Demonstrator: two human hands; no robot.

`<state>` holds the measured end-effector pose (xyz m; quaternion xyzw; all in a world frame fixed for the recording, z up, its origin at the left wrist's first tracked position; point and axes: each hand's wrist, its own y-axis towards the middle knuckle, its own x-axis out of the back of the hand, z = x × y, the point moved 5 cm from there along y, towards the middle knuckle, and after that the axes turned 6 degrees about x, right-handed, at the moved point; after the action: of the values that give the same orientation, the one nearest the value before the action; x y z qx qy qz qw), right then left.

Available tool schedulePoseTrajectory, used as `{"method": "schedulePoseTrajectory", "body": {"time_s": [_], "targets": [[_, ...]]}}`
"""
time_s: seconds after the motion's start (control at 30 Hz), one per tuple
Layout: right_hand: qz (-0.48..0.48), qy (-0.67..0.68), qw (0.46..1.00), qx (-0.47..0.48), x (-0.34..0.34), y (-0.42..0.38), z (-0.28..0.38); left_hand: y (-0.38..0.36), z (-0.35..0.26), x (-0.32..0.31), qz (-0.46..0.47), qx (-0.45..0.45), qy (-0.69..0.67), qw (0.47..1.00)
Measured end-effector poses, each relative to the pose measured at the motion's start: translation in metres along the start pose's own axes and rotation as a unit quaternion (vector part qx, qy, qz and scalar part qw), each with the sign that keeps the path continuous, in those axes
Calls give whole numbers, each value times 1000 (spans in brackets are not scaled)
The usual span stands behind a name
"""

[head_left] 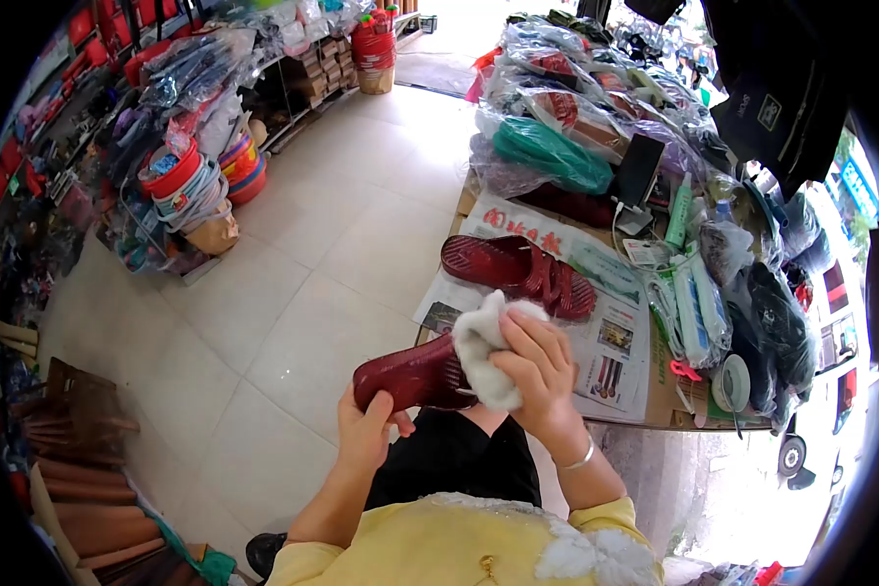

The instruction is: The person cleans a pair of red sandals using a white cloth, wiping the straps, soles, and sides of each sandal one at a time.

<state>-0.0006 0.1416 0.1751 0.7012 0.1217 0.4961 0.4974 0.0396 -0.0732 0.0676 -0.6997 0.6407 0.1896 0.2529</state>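
Note:
A dark red slipper (410, 376) is held by its heel end in my left hand (369, 425), the thumb on top and the fingers around the edge. My right hand (537, 366) grips a bunched white cloth (483, 352), which lies against the strap end of that slipper and hides part of it. Just beyond the cloth, a second dark red slipper (518, 269) rests on newspaper (596, 366) spread over the table.
Plastic-wrapped goods (557, 107) are piled at the table's back. A black phone (639, 168), a green tube (680, 210) and a white bowl (731, 383) are on its right. Red buckets (171, 171) stand on the tiled floor (283, 283) at left.

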Motion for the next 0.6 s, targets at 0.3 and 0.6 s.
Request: {"method": "schedulePoseTrajectory", "body": {"time_s": [0.3,0.6], "targets": [[-1,-22,991,-135,3,-34,-51,10,34,33,-22,115,-17,993],[154,103,980,-69,-24,-31,-3,18,55,21,-3,166,-33,986]]}}
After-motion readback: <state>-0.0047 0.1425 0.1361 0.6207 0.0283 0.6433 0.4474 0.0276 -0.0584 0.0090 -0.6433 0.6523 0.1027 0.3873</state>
